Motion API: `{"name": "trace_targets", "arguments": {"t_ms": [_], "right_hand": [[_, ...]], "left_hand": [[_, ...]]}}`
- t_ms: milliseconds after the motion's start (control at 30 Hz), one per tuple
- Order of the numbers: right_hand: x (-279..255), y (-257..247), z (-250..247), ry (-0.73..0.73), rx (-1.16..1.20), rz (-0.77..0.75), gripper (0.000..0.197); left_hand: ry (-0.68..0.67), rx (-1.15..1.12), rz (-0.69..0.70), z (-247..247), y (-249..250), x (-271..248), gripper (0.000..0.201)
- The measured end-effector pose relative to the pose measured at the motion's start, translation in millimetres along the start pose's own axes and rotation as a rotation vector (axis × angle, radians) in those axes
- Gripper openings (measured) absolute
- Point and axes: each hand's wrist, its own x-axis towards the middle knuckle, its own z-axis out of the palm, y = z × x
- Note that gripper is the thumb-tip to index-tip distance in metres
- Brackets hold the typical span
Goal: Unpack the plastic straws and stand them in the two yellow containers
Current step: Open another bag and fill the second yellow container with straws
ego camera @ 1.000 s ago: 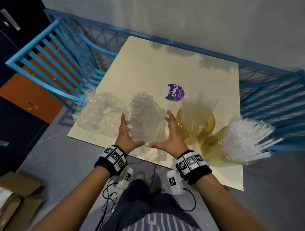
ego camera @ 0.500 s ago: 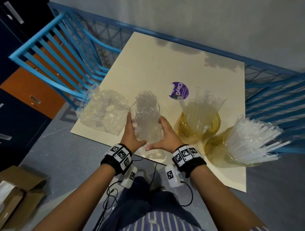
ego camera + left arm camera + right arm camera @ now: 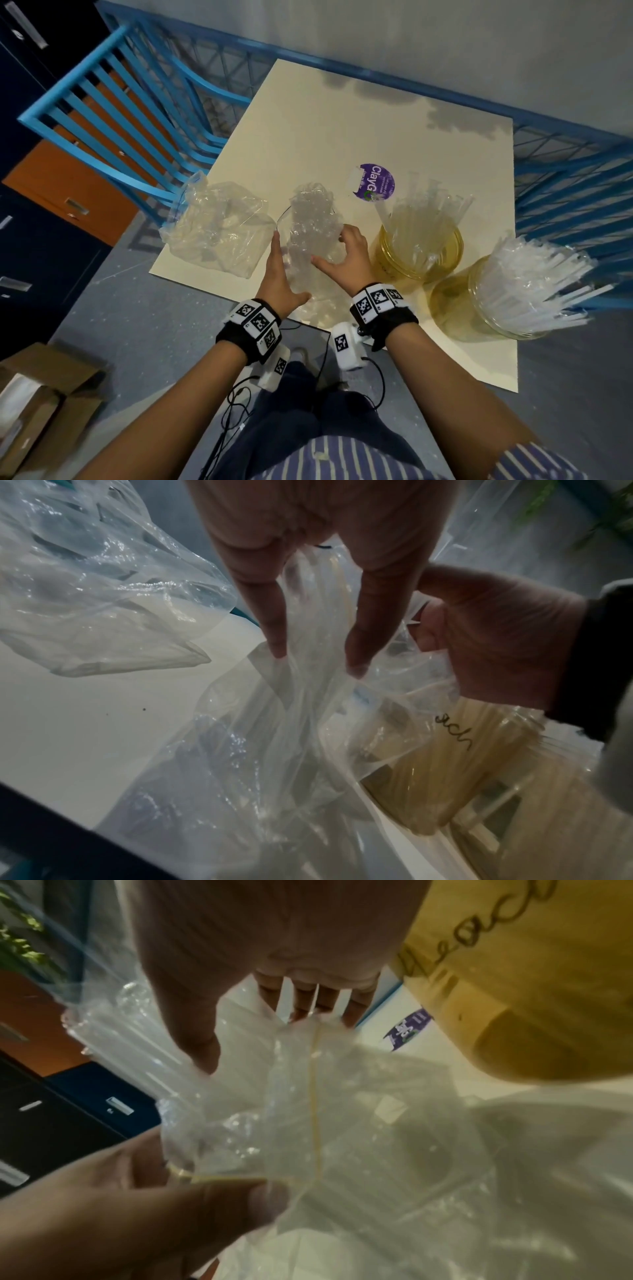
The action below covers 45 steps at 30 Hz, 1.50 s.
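Note:
A crumpled clear plastic bag [image 3: 313, 233] stands at the front edge of the cream board [image 3: 342, 120], squeezed between my hands. My left hand [image 3: 279, 274] presses its left side with straight fingers [image 3: 274, 615], thumb spread under it. My right hand [image 3: 349, 253] grips the right side with curled fingers. A thin yellow rubber band [image 3: 316, 1096] runs over the bag. One yellow container [image 3: 419, 246] stands upright with clear straws in it. The nearer yellow container [image 3: 455, 308] leans right, packed with white straws [image 3: 534, 284]. Whether the held bag contains straws is unclear.
A second clear bag [image 3: 215, 233] lies crumpled at the board's left corner. A purple round lid [image 3: 375, 181] lies behind the held bag. Blue railings [image 3: 113, 102] border the board left and right. A cardboard box [image 3: 37, 394] sits on the floor at lower left.
My hands have come closer together and squeezed the bag narrower. The right fingers have curled over its side.

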Motion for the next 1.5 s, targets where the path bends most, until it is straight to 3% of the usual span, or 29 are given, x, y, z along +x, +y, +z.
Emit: {"name": "trace_targets", "arguments": {"t_ms": [167, 333, 433, 667, 767, 900, 1000, 1100, 1167, 1333, 1400, 1500], "right_hand": [[-3, -10, 3, 0.103, 0.094, 0.078, 0.029], [-11, -39, -20, 0.234, 0.401, 0.121, 0.031], [-12, -64, -52, 0.293, 0.573, 0.068, 0.006], [-11, -91, -130, 0.57, 0.822, -0.061, 0.01], [-10, -87, -157, 0.7, 0.801, -0.091, 0.012], [-13, -81, -168, 0.767, 0.682, -0.072, 0.023], [-8, -65, -160, 0.702, 0.556, 0.009, 0.022], [-3, -38, -139, 0.494, 0.132, 0.204, 0.057], [-4, -26, -129, 0.402, 0.021, 0.225, 0.071], [-7, -13, -138, 0.331, -0.156, 0.123, 0.079], [-7, -15, -147, 0.309, -0.189, 0.153, 0.087], [-11, -39, -157, 0.461, -0.115, 0.092, 0.105]], "left_hand": [[0.0, -0.011, 0.004, 0, -1, 1, 0.133], [0.08, -0.019, 0.006, -4, -2, 3, 0.134], [0.08, -0.034, 0.022, -6, 0, 4, 0.134], [0.095, 0.034, 0.023, -8, -6, 9, 0.134], [0.088, 0.016, 0.025, -7, -6, 10, 0.135], [0.094, -0.028, 0.023, -5, -4, 10, 0.133], [0.096, -0.046, 0.03, -6, -3, 9, 0.133], [0.086, -0.05, 0.022, -5, -3, 9, 0.133], [0.081, -0.044, -0.001, -5, -1, 8, 0.133], [0.061, -0.06, -0.005, -8, 2, 8, 0.133], [0.053, -0.075, 0.0, -9, 4, 8, 0.133], [0.05, -0.062, -0.008, -8, 5, 7, 0.133]]}}
